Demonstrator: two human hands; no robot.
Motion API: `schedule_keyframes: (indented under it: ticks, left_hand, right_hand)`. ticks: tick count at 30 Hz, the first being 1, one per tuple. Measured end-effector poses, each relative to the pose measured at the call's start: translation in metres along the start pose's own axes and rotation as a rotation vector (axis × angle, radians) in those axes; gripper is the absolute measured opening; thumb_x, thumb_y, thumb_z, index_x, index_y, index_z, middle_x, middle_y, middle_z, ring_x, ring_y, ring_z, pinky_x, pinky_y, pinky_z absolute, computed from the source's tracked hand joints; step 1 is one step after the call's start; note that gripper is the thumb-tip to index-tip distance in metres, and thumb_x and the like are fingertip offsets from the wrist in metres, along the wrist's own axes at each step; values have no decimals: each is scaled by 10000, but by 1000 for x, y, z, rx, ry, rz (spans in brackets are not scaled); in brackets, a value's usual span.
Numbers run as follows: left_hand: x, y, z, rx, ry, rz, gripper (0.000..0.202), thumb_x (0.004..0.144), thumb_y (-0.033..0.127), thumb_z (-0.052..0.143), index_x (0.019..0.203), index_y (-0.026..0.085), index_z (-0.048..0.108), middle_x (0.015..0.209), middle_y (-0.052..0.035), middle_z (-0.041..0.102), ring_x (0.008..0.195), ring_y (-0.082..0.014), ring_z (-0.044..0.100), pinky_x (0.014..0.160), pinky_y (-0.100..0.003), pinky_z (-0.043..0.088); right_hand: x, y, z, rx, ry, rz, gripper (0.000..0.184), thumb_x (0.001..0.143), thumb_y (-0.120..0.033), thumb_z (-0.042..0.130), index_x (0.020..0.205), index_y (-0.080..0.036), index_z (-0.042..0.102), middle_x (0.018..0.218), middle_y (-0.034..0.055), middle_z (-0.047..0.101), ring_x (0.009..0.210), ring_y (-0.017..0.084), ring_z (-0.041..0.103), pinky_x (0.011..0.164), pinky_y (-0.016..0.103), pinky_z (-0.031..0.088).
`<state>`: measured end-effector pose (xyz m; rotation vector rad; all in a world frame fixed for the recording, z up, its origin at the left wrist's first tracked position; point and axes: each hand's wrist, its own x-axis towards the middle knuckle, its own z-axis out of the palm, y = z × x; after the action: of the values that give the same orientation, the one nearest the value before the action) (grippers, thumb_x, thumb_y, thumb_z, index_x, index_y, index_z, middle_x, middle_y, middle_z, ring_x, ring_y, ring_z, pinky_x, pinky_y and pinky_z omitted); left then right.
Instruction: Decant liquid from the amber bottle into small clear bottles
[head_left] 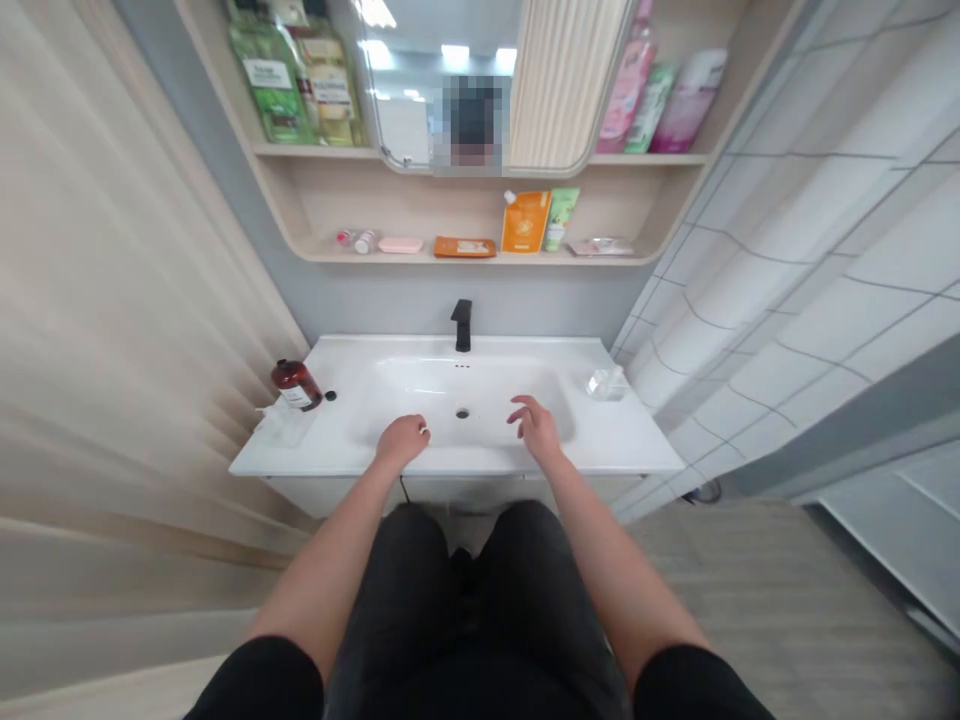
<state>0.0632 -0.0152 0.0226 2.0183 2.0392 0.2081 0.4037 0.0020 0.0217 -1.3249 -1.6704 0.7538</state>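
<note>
I stand in front of a white sink (637, 440) with a black tap (462, 324) at its back and a drain hole (462, 411) in the basin. My left hand (403, 440) hovers over the near left part of the basin, its fingers curled under into a loose fist; a small pale thing shows at its fingertips, too small to name. My right hand (534, 424) is over the near right part of the basin, fingers apart and slightly bent, holding nothing.
A brown bottle (297, 385) lies on the sink's left corner beside a small black cap (330, 396). A clear small object (606, 383) sits at the right corner. Shelves above hold pouches (525, 221), tubes and bottles round a mirror (450, 80). Tiled wall at right.
</note>
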Motion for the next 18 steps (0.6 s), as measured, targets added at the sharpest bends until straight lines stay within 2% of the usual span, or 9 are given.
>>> schedule_keyframes:
  ticks: [2,4,5,7,10,12,15,16,18]
  left_hand:
    - [-2,-1,-2,-53,40,19,318,989,281,570,1218,238,786,1293,-98,808,1236,-273,735,1068,-365,560]
    - [-5,-3,-3,-148,99,31,318,988,257,573,1233,250,775,1287,-73,811,1211,-249,741,1086,-352,560]
    - [-8,-5,-4,-209,142,27,317,994,253,568,1240,253,768,1273,-65,814,1184,-238,748,1084,-348,563]
    - [-18,-9,-6,-344,257,8,314,1011,267,554,1252,252,754,1217,-62,822,1112,-224,763,1049,-343,581]
    - [-44,-26,-11,-522,514,-32,308,1028,329,549,1243,221,742,1108,-79,812,1002,-229,763,930,-353,610]
    - [-66,-47,-19,-579,740,-71,289,1023,350,564,1197,200,738,1089,-89,780,963,-232,739,858,-357,608]
    - [-95,-90,-35,-531,1074,-168,220,974,276,586,1125,183,716,1141,-98,698,1021,-235,680,871,-365,589]
    - [-101,-105,-42,-515,1141,-230,231,942,248,604,1140,176,697,1178,-105,667,1036,-238,662,889,-380,586]
    - [-106,-134,-55,-523,1174,-359,364,893,216,632,1252,158,618,1299,-134,592,1134,-266,623,968,-434,575]
  right_hand:
    - [2,-6,27,104,-109,4,374,941,-402,446,1225,-255,641,999,60,840,503,174,558,584,328,512]
    - [7,-7,42,226,-148,76,358,884,-428,470,1155,-250,622,1064,81,846,459,146,464,486,297,423]
    - [11,-6,46,288,-154,122,351,851,-436,482,1111,-244,620,1028,86,844,443,134,412,450,281,363]
    - [17,-3,47,404,-141,209,324,785,-438,509,1012,-238,624,805,51,788,421,116,314,419,259,245]
    - [21,3,43,566,-92,292,284,704,-418,535,910,-244,626,521,-66,495,406,104,226,419,244,165]
    - [22,6,41,644,-96,333,230,666,-403,539,830,-253,596,470,-106,335,397,98,184,413,242,141]
    - [21,8,42,687,-138,361,167,657,-404,541,743,-261,546,441,-115,261,384,91,156,405,243,123]
    - [21,8,43,686,-134,355,171,672,-412,540,749,-260,551,437,-114,264,381,92,159,405,240,129]
    - [20,7,44,678,-100,332,206,718,-433,542,809,-253,585,435,-110,311,378,95,186,408,233,151]
